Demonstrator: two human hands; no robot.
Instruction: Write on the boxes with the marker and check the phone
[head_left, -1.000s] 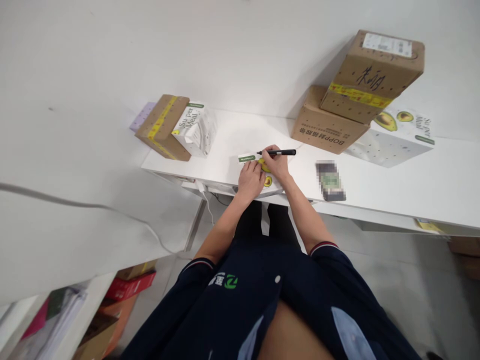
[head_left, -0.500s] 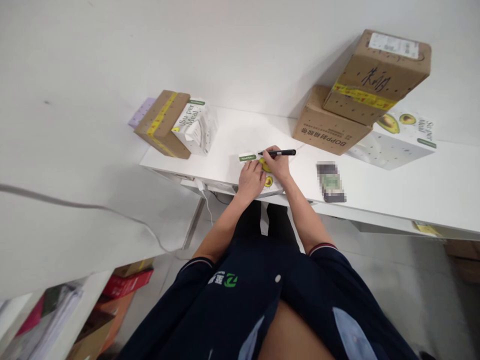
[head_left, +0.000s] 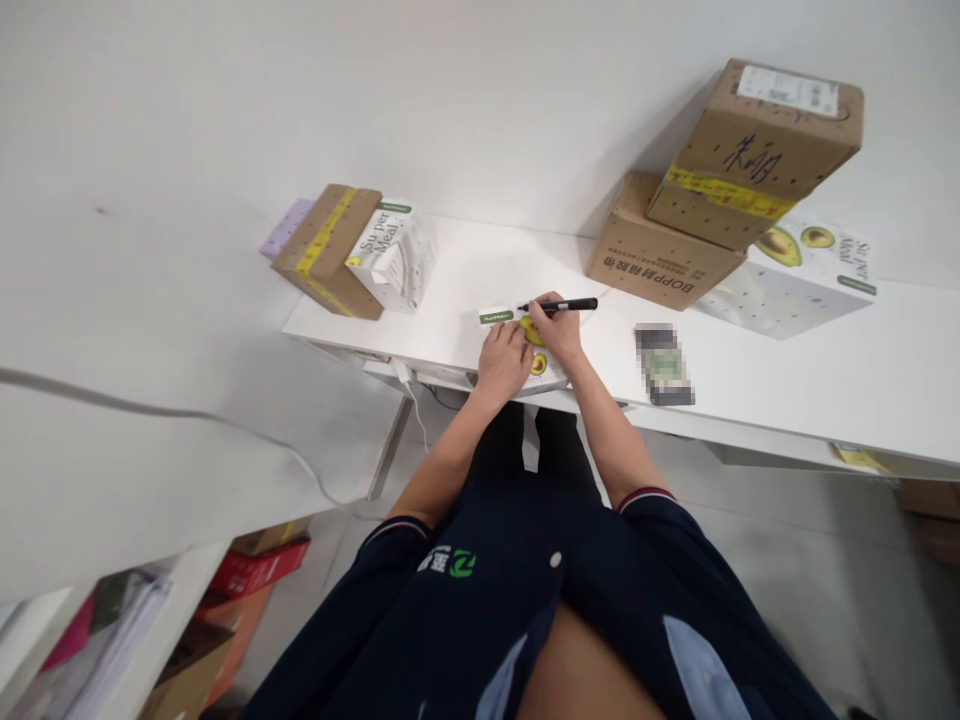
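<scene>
A white box with avocado pictures and a green label (head_left: 496,317) lies in front of me at the desk's near edge. My left hand (head_left: 504,362) rests flat on its top, fingers stretched out. In my right hand (head_left: 556,325) is a black marker (head_left: 577,304), gripped between the fingers. Its tip points left, close to the box's surface beside the green label; whether it touches cannot be made out. My hands cover much of the box's top.
A phone (head_left: 665,366) lies right of my hands on the white desk (head_left: 810,385). Cardboard boxes (head_left: 750,160) are stacked at the back right, beside a white avocado box (head_left: 795,285). A taped carton (head_left: 328,250) and a crumpled white box (head_left: 394,255) stand left. A cable (head_left: 300,455) hangs at left.
The marker's back end has shifted slightly to the right with my right hand. My left hand stays on the box; the whole view has drifted very slightly.
</scene>
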